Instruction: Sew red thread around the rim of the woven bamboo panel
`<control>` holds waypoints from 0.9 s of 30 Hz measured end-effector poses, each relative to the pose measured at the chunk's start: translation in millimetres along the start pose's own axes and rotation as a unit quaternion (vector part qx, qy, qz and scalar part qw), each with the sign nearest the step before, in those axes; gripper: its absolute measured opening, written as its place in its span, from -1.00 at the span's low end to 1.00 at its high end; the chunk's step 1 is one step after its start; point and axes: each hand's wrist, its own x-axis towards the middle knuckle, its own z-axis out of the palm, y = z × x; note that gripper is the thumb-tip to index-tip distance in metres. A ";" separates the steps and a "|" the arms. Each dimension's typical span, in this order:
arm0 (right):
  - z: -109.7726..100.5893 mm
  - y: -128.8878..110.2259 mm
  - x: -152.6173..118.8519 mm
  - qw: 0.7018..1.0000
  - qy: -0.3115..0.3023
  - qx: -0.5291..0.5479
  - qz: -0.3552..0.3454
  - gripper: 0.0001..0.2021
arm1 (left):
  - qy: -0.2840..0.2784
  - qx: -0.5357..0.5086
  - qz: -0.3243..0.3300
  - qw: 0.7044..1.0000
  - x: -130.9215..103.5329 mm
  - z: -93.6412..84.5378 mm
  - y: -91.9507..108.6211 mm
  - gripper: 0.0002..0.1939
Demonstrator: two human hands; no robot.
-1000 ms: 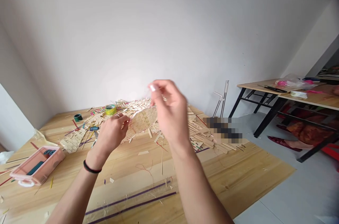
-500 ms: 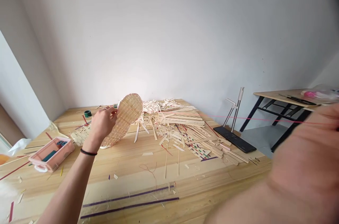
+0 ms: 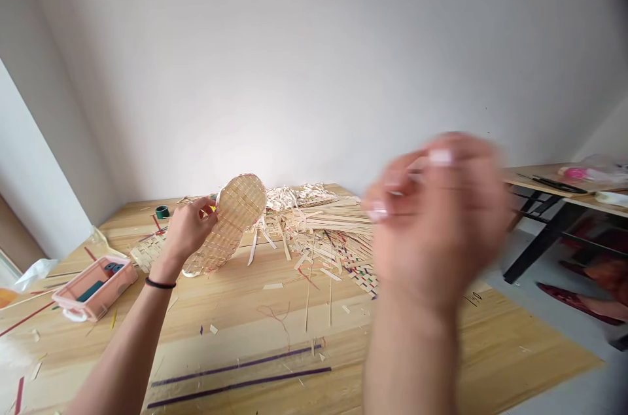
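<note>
My left hand point(image 3: 192, 230), with a black band at the wrist, is closed on the edge of a woven sole-shaped piece point(image 3: 240, 205), which it holds tilted above the table at centre left. Much nearer the camera, my right hand point(image 3: 436, 212) is raised and smeared by motion. Its fingers are curled together, and what they hold, if anything, cannot be made out. Another woven piece point(image 3: 147, 251) lies behind my left wrist.
A pink basket point(image 3: 95, 287) stands at the left, near a green tape roll point(image 3: 162, 212). Pale strips point(image 3: 333, 215) are heaped at the back. Two purple strips point(image 3: 240, 387) lie in front. A second table point(image 3: 540, 180) and a person's foot point(image 3: 579, 304) are at the right.
My right hand has moved from the right edge inward to the left, now covering the black stand. The red thread stretched towards it no longer shows. My left hand and the woven piece have barely moved.
</note>
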 end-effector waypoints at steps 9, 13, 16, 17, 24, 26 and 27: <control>84.3 85.0 -44.6 0.940 -0.290 -0.061 0.168 -0.88 | -0.006 -0.055 0.020 0.998 -4.2 -6.7 16.7 -0.56; 91.4 87.4 -52.0 0.926 -0.327 -0.089 0.166 -0.88 | 0.004 -0.105 0.037 0.994 -6.4 -9.7 21.3 -0.61; 93.0 86.8 -53.5 0.927 -0.326 -0.096 0.158 -0.87 | 0.004 -0.126 0.052 0.991 -8.7 -12.9 23.6 -0.66; 93.3 86.6 -53.9 0.929 -0.322 -0.097 0.154 -0.88 | 0.000 -0.136 0.058 0.989 -9.4 -14.0 24.3 -0.67; 94.1 84.1 -54.9 0.940 -0.304 -0.090 0.127 -0.89 | -0.042 -0.258 0.066 0.963 -13.3 -18.8 30.3 -0.64; 94.1 82.4 -55.0 0.942 -0.301 -0.087 0.121 -0.90 | -0.043 -0.283 0.061 0.956 -13.9 -18.6 32.8 -0.62; 94.0 81.6 -55.0 0.943 -0.299 -0.084 0.119 -0.90 | -0.038 -0.291 0.056 0.954 -14.1 -18.3 34.0 -0.60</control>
